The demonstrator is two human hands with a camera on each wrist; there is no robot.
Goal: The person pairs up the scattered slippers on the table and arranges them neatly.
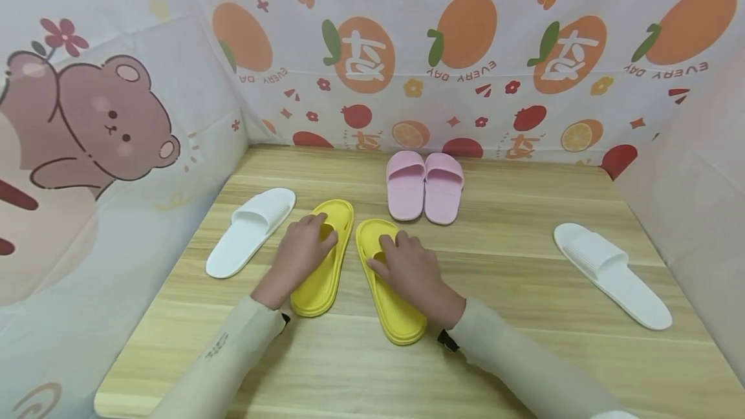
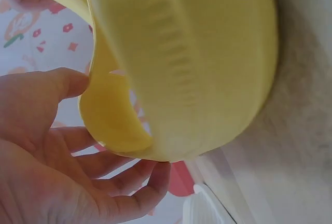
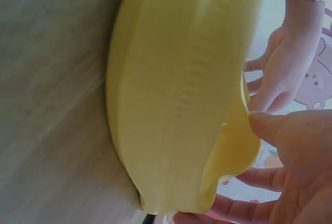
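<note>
Two yellow slippers lie side by side on the wooden table, toes away from me and slightly apart. My left hand (image 1: 299, 254) grips the left yellow slipper (image 1: 317, 293) at its strap, thumb on the strap's rear edge and fingers round its outer side in the left wrist view. Over the right yellow slipper (image 1: 404, 325), my right hand (image 1: 412, 270) holds the strap in the same way, its thumb at the opening and fingers (image 3: 249, 211) along the side in the right wrist view. The hands cover much of both straps in the head view.
One white slipper (image 1: 241, 244) lies angled at the left of the wooden table (image 1: 495, 354), another white slipper (image 1: 619, 280) at the far right. A pair of pink slippers (image 1: 405, 199) stands at the back, near the fruit-printed cloth (image 1: 500, 108). A bear-printed cloth (image 1: 110, 121) hangs on the left.
</note>
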